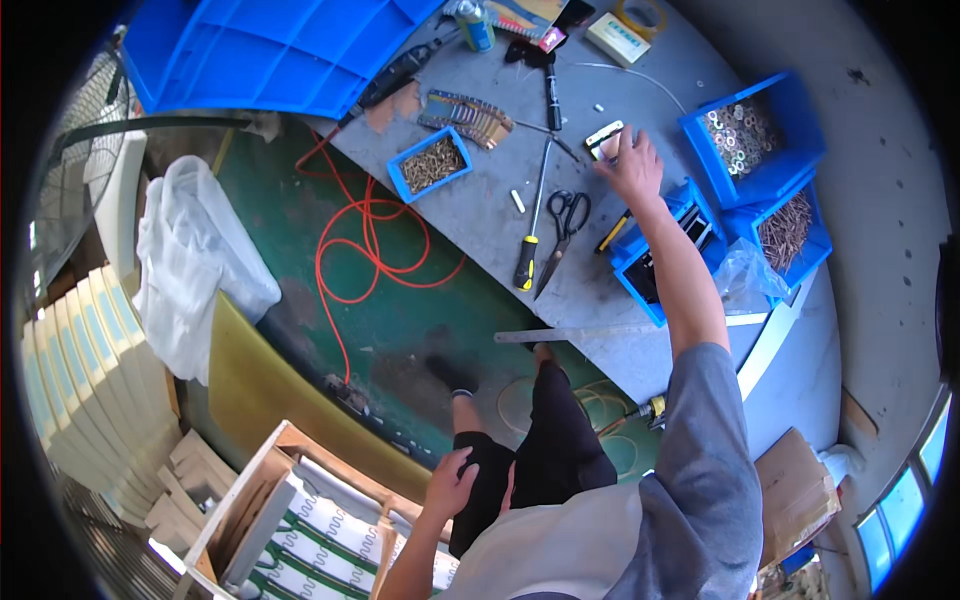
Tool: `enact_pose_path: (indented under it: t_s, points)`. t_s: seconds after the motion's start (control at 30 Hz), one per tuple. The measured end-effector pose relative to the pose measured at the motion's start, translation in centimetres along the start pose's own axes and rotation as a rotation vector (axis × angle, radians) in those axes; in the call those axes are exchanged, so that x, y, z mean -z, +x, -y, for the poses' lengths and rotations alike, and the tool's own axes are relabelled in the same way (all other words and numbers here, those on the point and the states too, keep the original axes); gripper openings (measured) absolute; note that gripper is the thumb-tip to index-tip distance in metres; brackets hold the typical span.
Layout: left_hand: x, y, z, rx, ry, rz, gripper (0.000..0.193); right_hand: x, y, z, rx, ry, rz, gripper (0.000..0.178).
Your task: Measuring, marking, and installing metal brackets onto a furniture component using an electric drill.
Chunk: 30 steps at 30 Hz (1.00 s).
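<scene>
My right hand [636, 172] reaches over the grey worktable, its thumb and fingers around the near end of a small white, dark-edged rectangular object [603, 137]; the fingers partly cover it, and its kind is unclear. My left hand [452, 486] hangs low by my thigh, fingers loosely apart and holding nothing. Left of the right hand lie black-handled scissors [568, 215] and a screwdriver with a yellow and black handle [526, 262]. A blue bin [628, 268] with dark parts stands under my right forearm.
Blue bins of washers [740, 138] and screws [786, 230] stand at the right, beside a clear plastic bag [748, 278]. A small blue tray [402, 180] holds screws. A metal strip [620, 332] crosses the table corner. A red hose [322, 262] coils on the green floor. A wooden spring frame [285, 436] stands lower left.
</scene>
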<state>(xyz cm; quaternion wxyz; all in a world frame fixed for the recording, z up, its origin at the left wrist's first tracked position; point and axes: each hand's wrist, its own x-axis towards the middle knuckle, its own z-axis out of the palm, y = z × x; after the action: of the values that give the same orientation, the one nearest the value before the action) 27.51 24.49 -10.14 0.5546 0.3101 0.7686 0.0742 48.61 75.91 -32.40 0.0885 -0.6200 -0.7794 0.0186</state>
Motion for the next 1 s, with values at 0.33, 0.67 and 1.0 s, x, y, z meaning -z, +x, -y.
enact_pose_path:
  t_s: [0.33, 0.67, 1.0]
  points:
    - [0.3, -0.2, -3.5, 0.008, -0.04, -0.02, 0.035, -0.6, 1.0, -1.2, -0.182, 0.24, 0.323, 0.039]
    - [1.8, 4.3, -8.8, -0.251, -0.038, -0.023, 0.038, 6.9, -1.9, -1.2, -0.425, 1.352, 0.656, 0.04]
    - [5.5, 7.8, -19.8, -0.277, -1.02, -0.05, 0.038, 21.8, -18.2, 14.1, -0.418, 2.049, 1.024, 0.026]
